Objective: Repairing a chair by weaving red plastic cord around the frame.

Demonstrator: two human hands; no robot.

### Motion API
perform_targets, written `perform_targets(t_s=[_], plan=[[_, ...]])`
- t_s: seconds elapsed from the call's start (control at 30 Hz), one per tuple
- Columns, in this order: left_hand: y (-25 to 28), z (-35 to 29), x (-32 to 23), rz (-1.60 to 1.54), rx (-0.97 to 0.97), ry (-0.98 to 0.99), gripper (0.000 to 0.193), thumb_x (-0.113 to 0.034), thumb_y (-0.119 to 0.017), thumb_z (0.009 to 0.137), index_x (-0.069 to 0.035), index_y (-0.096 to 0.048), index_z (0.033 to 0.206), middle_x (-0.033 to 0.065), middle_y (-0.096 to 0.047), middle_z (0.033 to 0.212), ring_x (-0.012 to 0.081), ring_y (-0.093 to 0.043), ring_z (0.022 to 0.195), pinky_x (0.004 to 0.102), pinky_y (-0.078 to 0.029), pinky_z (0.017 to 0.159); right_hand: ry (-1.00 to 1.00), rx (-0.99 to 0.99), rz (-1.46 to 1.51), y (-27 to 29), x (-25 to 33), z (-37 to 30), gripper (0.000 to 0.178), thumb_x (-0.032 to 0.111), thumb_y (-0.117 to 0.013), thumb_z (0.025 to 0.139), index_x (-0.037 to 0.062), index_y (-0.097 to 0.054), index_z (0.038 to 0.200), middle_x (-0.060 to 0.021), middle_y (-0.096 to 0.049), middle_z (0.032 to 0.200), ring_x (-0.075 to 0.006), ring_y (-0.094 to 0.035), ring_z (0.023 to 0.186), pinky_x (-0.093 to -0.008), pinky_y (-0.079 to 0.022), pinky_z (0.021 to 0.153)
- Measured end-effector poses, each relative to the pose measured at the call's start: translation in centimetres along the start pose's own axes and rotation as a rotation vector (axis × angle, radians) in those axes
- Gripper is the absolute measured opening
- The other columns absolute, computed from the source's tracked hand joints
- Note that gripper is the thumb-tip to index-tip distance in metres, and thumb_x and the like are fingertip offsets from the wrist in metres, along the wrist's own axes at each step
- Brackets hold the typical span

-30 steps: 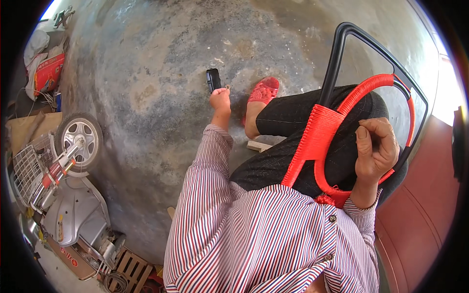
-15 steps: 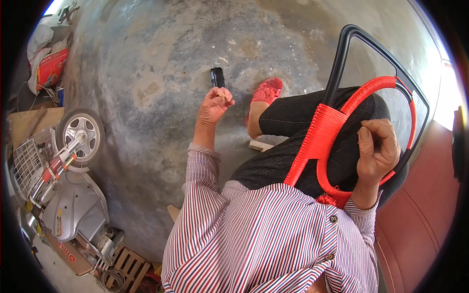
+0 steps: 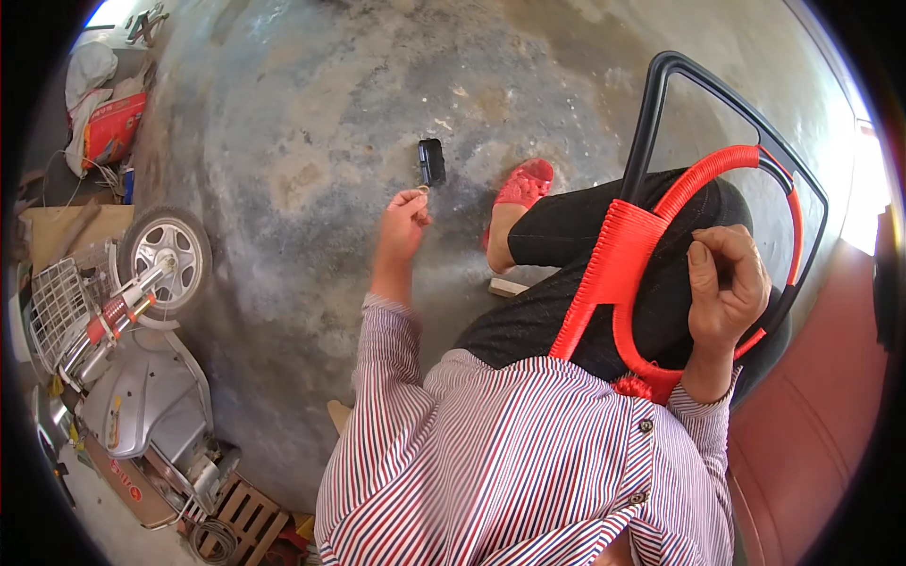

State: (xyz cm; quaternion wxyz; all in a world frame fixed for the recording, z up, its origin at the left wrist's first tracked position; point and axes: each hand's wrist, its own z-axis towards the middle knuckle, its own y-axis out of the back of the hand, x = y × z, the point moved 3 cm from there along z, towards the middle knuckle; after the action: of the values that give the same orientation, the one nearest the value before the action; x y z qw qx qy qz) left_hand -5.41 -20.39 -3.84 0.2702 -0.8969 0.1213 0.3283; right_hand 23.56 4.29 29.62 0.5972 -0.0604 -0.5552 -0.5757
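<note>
My left hand is out over the floor on the left, its fingers pinched on a small, thin, yellowish loop. A black phone-like object lies on the floor just beyond it. Across my right thigh rests a black tubular frame, partly wrapped in tight red cord. Beside the wrapped curve, above the dark trousers, my right hand is closed with thumb and forefinger together. Whatever may be between those fingertips is too small to make out. A bunch of red cord sits at my waist.
At left stands a silver scooter with a wire basket and front wheel. Behind it are a red bag and clutter. A wooden slatted piece lies lower left. A dark red surface is at right.
My left hand has turned, its fingertips now pointing away from me with the small loop. The right hand and the frame have stayed nearly still; the view has shifted slightly.
</note>
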Motion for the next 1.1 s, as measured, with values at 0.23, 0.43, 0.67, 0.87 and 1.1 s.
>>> perform_targets(t_s=[0.23,0.43,0.67,0.87,1.1], plan=[[0.9,6.3,5.4,0.321,-0.371,0.054,0.014,-0.008,-0.068,0.082,-0.007,-0.060,0.093,-0.0028,-0.053,0.065,0.0080,-0.047,0.050,0.0265,-0.041,0.045,-0.005,0.008,-0.028,-0.2,0.0,-0.1,0.008,-0.002,-0.069,0.081,-0.0010,-0.062,0.085,-0.0050,-0.060,0.073,-0.0071,-0.049,0.056,-0.0199,-0.035,0.050],[-1.0,8.4,7.0,0.391,-0.480,0.064,0.012,-0.007,-0.069,0.081,-0.008,-0.062,0.091,-0.0027,-0.053,0.064,0.0078,-0.048,0.050,0.0264,-0.043,0.044,0.004,-0.026,-0.065,-0.2,-0.2,0.0,0.007,-0.002,-0.069,0.081,-0.0012,-0.062,0.084,-0.0040,-0.058,0.071,-0.0070,-0.049,0.056,-0.0199,-0.035,0.050],[-0.1,8.9,8.5,0.301,-0.521,0.055,0.012,-0.005,-0.073,0.076,-0.006,-0.063,0.083,0.0023,-0.057,0.064,0.0124,-0.051,0.046,0.0276,-0.043,0.039,-0.013,-0.017,-0.066,-0.2,-0.4,-0.1,0.007,-0.002,-0.069,0.081,-0.0014,-0.063,0.084,-0.0036,-0.057,0.070,-0.0070,-0.049,0.056,-0.0198,-0.035,0.050],[1.1,7.3,8.7,0.301,-0.547,0.107,0.012,-0.005,-0.071,0.077,-0.008,-0.062,0.084,0.0015,-0.056,0.062,0.0118,-0.050,0.046,0.0279,-0.044,0.041,-0.021,-0.032,-0.029,-0.3,-0.5,-0.3,0.007,-0.002,-0.069,0.081,-0.0018,-0.063,0.085,-0.0041,-0.057,0.070,-0.0070,-0.049,0.056,-0.0195,-0.036,0.050],[1.9,5.5,8.7,0.303,-0.481,0.122,0.016,-0.007,-0.069,0.079,-0.006,-0.061,0.093,0.0007,-0.055,0.064,0.0106,-0.048,0.049,0.0268,-0.040,0.044,-0.040,-0.032,-0.017,-0.2,-0.5,-0.4,0.008,-0.002,-0.069,0.082,-0.0026,-0.062,0.086,-0.0045,-0.058,0.071,-0.0075,-0.049,0.057,-0.0197,-0.036,0.051]])
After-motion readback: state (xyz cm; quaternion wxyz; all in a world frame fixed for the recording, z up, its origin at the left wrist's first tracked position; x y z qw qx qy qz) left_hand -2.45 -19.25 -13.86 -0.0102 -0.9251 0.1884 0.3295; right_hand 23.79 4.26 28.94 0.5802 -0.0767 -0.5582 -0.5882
